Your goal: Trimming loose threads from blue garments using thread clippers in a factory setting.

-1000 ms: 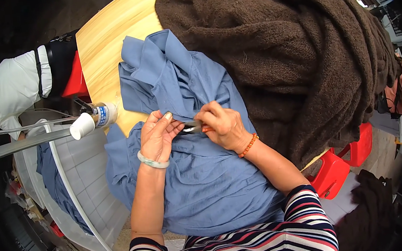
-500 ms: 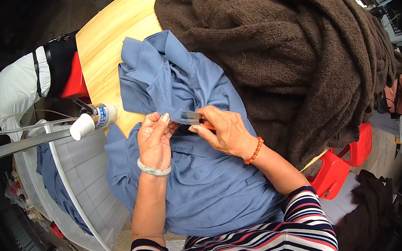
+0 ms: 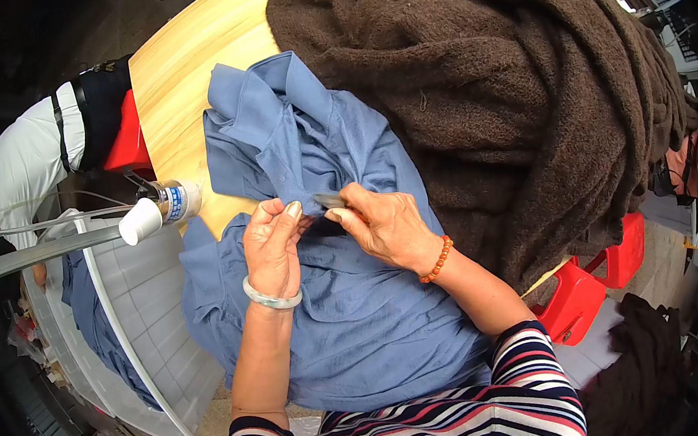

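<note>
A blue collared garment (image 3: 351, 327), likely a shirt, lies bunched over the near table edge and across my lap. My left hand (image 3: 272, 246) is closed, pinching a bit of its cloth between thumb and fingers. My right hand (image 3: 392, 229) grips a small pair of thread snips (image 3: 329, 200), with the thumb and fingers pressed round them. The blades point left, right beside the left fingertips and against the cloth. Most of the snips' body is hidden inside the hand.
A large heap of dark brown knit fabric (image 3: 481, 104) covers the right of the wooden table (image 3: 184, 74). At the left edge stand a clear jar (image 3: 183, 199) and white cup (image 3: 141, 222). Below is a white bin (image 3: 152, 312); a person (image 3: 31, 148) bends nearby. Red stools (image 3: 574, 301) stand right.
The snips' blades, apart before, now look closed together. Both my hands have barely shifted. The person at the left has bent lower, an arm reaching down by the bin.
</note>
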